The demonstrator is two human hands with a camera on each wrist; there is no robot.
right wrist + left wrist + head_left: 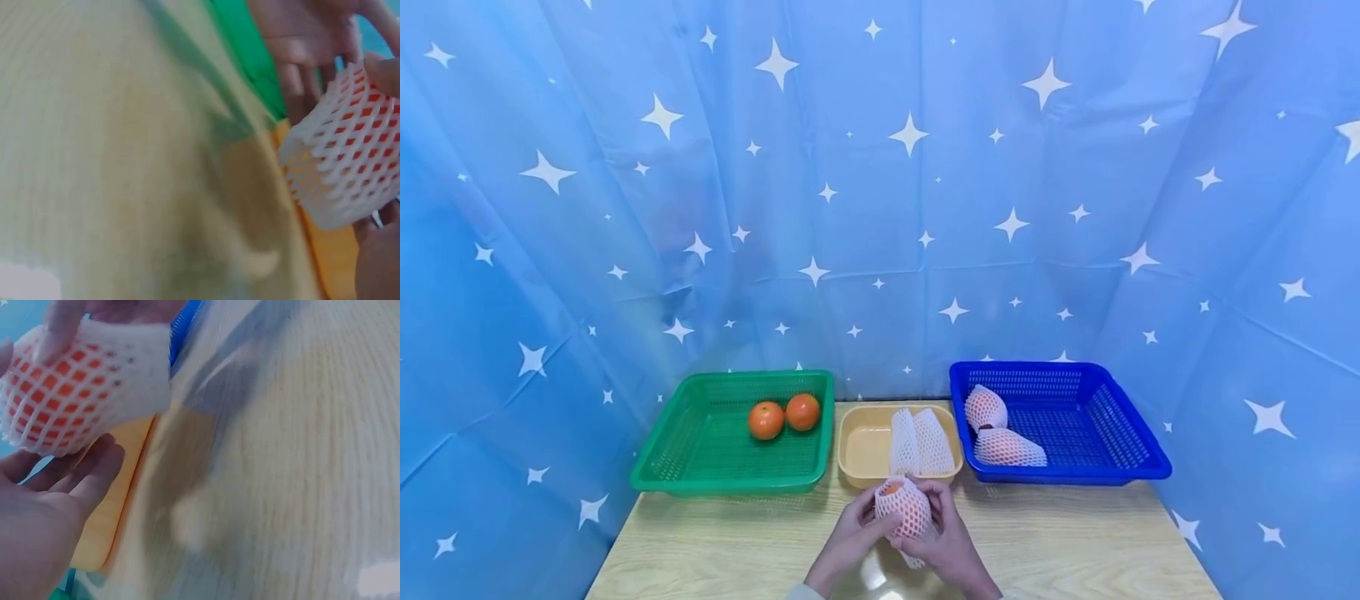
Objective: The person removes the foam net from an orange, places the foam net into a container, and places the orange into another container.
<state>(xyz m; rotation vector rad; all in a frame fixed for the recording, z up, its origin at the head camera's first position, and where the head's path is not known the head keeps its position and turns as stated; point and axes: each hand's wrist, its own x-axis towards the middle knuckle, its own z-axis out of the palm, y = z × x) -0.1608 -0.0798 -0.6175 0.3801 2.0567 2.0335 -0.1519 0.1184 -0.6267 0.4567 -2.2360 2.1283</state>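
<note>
Over the table's front, a round orange-red fruit in a white foam net sleeve is held between both hands. My left hand grips its left side, and my right hand grips its right side. The left wrist view shows the foam net stretched round the fruit, its loose end sticking out beyond it. Fingers of the left hand curl beneath it. In the right wrist view the net's loose end hangs open beside the right hand. The fruit's top shows bare at the net's upper opening.
A green basket at left holds two bare fruits. The beige tray in the middle holds flat white foam nets. At right, a blue basket holds two netted fruits. A star-patterned curtain hangs behind.
</note>
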